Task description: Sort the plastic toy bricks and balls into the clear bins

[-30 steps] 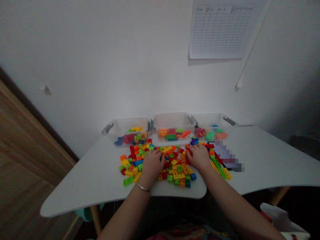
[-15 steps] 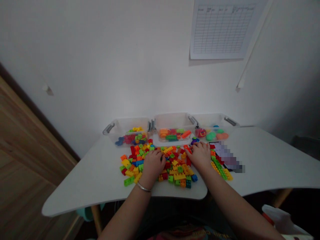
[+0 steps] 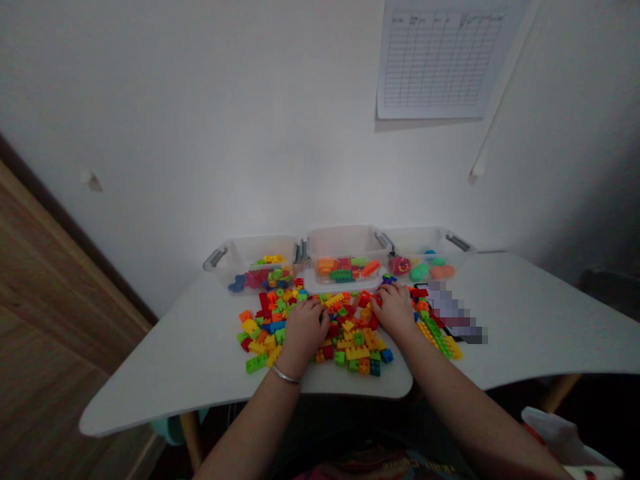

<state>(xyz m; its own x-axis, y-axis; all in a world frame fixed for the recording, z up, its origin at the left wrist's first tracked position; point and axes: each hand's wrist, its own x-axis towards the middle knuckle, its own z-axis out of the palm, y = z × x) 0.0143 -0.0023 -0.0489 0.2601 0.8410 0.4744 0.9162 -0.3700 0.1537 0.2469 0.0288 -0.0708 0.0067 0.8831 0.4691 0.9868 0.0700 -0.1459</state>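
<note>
Toy bricks lie heaped; left hand and right hand among them

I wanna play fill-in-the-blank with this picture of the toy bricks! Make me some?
1. Behind the pile of bricks stand ____ clear bins in a row.
2. The bracelet goes around the person's ____ wrist.
3. The hand nearer the long green brick is the person's ____ one.

Missing words: three; left; right.
</note>
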